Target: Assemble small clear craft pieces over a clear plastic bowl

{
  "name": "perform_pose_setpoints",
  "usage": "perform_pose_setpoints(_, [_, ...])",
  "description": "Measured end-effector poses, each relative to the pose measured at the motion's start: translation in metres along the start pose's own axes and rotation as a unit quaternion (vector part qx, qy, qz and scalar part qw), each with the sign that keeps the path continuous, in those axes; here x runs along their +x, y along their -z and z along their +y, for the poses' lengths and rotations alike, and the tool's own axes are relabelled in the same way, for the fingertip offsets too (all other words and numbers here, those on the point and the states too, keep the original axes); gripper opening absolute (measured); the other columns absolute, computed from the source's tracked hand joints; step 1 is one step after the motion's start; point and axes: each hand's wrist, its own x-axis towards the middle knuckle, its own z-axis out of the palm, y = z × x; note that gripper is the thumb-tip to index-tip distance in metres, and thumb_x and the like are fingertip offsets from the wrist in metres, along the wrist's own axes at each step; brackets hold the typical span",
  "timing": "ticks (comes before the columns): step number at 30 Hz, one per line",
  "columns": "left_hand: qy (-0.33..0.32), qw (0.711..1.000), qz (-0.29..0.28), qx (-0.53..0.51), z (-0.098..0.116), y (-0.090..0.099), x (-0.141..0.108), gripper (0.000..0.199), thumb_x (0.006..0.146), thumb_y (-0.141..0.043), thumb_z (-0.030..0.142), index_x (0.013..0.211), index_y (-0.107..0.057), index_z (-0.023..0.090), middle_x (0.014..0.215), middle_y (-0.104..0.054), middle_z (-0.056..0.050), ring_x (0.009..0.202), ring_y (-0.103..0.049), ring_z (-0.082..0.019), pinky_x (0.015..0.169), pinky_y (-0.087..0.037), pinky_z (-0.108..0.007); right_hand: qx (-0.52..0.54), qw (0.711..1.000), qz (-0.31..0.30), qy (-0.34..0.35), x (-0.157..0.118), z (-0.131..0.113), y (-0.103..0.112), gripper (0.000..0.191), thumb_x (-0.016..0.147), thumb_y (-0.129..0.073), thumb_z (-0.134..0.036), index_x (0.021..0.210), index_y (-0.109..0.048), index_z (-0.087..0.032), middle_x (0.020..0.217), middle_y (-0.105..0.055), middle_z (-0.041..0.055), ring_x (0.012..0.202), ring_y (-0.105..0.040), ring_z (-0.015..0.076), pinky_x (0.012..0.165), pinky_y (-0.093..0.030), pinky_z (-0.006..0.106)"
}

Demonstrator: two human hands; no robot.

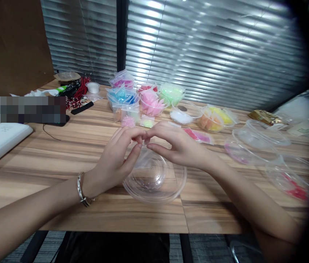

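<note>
My left hand point(116, 157) and my right hand point(174, 142) meet at the fingertips above a clear round plastic container point(154, 199). The fingers of both hands are bent and pressed together around something too small to make out. Below them, the container rests on the wooden table point(88, 204) and looks transparent, with light glinting off its base. Just beyond my fingers lie a small bag with yellow-green contents point(147, 121) and a pink bag point(128, 121).
Bowls of pink packets point(152, 102), green packets point(172, 94) and orange packets point(210, 120) stand at the back. Clear containers point(253, 146) spread over the right side. A white box point(2, 140) and red cords point(82, 87) are at left.
</note>
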Motion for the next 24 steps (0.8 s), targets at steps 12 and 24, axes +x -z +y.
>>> perform_pose_setpoints(12, [0.057,0.992,0.041,-0.105,-0.009,-0.006,-0.003,0.027,0.088,-0.056,0.011,0.112,-0.057,0.021,0.099,-0.058,-0.003,0.091,-0.059,-0.011,0.082,-0.052,-0.024,-0.045,0.996,-0.069,-0.044,-0.005,0.002,0.000,0.044,0.096,-0.045,-0.014,0.139,-0.046,-0.026,0.105,-0.057,0.0056,0.093,-0.055,0.0156,0.081,-0.046,0.029])
perform_pose_setpoints(24, [0.132,0.978,0.035,-0.159,-0.007,-0.006,-0.006,0.024,0.090,-0.055,0.016,0.113,-0.055,0.022,0.102,-0.062,-0.005,0.094,-0.062,-0.012,0.080,-0.054,-0.025,-0.250,0.961,-0.119,0.014,-0.011,0.001,-0.001,0.067,0.087,-0.039,0.000,0.150,-0.028,-0.019,0.101,-0.050,0.0109,0.088,-0.050,0.0186,0.072,-0.048,0.029])
